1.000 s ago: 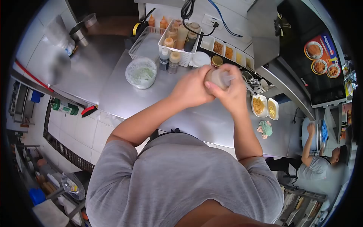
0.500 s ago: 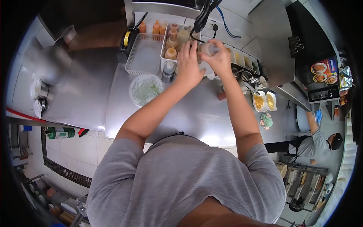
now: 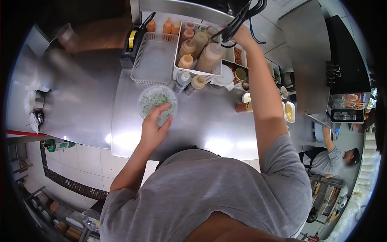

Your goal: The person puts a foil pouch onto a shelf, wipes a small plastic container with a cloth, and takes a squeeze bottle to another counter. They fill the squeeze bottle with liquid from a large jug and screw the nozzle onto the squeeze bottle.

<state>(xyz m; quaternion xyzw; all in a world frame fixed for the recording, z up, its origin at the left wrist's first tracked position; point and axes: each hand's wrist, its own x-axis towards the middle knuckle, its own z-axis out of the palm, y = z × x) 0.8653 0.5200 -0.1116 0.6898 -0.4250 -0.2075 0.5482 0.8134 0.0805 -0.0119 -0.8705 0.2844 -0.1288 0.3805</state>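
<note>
My left hand (image 3: 155, 127) is at the near edge of a round clear tub (image 3: 158, 101) with chopped green bits in it; its fingers are apart and hold nothing. My right hand (image 3: 242, 35) reaches up behind the white basket (image 3: 197, 71) of sauce bottles, partly behind black cables (image 3: 238, 22). Its fingers are mostly hidden, so what it holds, if anything, cannot be seen. A large bottle of beige sauce (image 3: 210, 57) leans at the basket's right side. Two small bottles, one with a grey cap (image 3: 183, 80) and one with a yellowish cap (image 3: 195, 84), stand before the basket.
An empty white basket (image 3: 154, 58) stands beside a black tape dispenser (image 3: 130, 46). White-lidded tub (image 3: 223, 76), a red bottle lying down (image 3: 243, 107) and a white dish of yellow food (image 3: 290, 111) are on the steel counter. A person in grey (image 3: 328, 161) is at right.
My left hand has moved left and down to the clear tub. My right hand has gone up to the cables behind the basket. The bottle it held is no longer clearly in its grasp.
</note>
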